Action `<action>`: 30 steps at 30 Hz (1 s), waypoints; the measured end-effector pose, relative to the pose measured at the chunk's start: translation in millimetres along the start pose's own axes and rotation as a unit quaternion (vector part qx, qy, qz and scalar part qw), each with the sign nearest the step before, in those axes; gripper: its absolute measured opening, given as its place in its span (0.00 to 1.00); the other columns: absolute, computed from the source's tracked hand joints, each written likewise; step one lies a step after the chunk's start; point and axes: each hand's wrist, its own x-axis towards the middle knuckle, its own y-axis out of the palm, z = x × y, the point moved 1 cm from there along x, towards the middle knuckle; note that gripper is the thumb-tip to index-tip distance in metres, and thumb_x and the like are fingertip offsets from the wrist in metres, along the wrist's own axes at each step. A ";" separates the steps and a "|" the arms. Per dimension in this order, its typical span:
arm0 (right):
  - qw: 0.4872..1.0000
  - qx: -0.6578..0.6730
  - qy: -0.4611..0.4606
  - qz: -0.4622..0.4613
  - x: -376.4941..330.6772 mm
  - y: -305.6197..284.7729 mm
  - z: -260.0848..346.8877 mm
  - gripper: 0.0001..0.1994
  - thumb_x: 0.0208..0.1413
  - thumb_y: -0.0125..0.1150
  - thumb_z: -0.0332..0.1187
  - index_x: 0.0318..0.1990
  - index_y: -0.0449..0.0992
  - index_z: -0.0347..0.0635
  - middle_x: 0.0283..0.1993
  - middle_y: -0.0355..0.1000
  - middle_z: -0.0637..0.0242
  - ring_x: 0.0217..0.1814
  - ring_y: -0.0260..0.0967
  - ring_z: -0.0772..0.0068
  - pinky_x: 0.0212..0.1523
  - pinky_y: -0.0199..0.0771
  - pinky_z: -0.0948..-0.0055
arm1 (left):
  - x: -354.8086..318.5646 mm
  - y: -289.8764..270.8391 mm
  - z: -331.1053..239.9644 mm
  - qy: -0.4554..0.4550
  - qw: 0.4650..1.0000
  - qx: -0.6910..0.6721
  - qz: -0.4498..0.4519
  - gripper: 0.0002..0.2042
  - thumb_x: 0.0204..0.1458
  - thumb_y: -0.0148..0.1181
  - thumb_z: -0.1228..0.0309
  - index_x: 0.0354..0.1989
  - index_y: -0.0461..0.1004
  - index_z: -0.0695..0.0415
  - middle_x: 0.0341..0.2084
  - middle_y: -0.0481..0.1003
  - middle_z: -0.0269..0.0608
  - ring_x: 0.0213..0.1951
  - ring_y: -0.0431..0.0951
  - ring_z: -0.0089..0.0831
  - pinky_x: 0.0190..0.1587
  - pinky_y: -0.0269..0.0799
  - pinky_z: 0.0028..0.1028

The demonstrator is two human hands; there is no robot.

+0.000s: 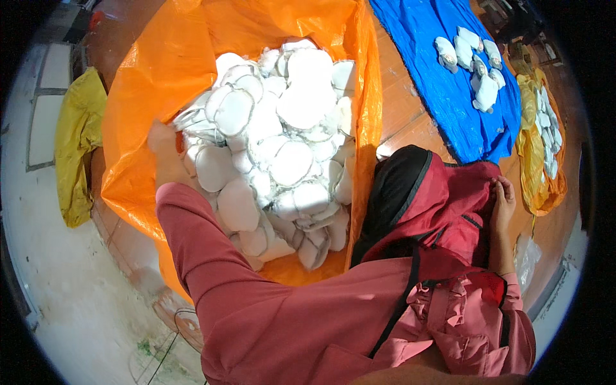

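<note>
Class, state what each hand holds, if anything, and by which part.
Cannot be told: the left hand is beside white pieces, the right hand at the edge of dark red cloth.

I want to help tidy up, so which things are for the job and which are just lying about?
Probably for the job:
white flat pieces, with the left hand at their edge
orange sheet around them
maybe the white bundles on the blue sheet

Probably just lying about:
yellow sheet
clear plastic

Pieces [298, 163] in sack [154, 77]; tarp [423, 58] right of sack, bundles [485, 95] on tarp.
</note>
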 end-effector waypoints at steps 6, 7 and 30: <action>0.998 -0.047 -0.025 -0.035 -8.6 6.8 26.8 0.09 0.63 0.55 0.29 0.48 0.75 0.39 0.42 0.75 0.70 0.37 0.66 0.85 0.38 0.65 0.85 | -2.8 -8.6 20.0 0.079 0.985 0.035 -0.149 0.22 0.60 0.50 0.54 0.30 0.77 0.63 0.31 0.78 0.57 0.36 0.79 0.54 0.38 0.72 0.49; 0.998 -0.046 -0.029 -0.039 -12.2 3.2 28.7 0.09 0.63 0.55 0.29 0.49 0.75 0.39 0.42 0.75 0.70 0.36 0.65 0.85 0.37 0.65 0.85 | -16.4 -10.3 18.1 0.091 0.980 0.007 -0.179 0.21 0.61 0.50 0.55 0.29 0.76 0.63 0.30 0.78 0.57 0.35 0.78 0.54 0.36 0.72 0.49; 0.979 0.152 -0.105 0.091 -9.4 40.5 30.8 0.09 0.63 0.56 0.27 0.49 0.75 0.37 0.43 0.76 0.66 0.37 0.69 0.83 0.36 0.67 0.84 | -386.4 -211.2 -6.9 0.169 0.857 -0.210 -0.440 0.17 0.59 0.56 0.64 0.21 0.70 0.63 0.16 0.69 0.48 0.21 0.68 0.42 0.26 0.62 0.38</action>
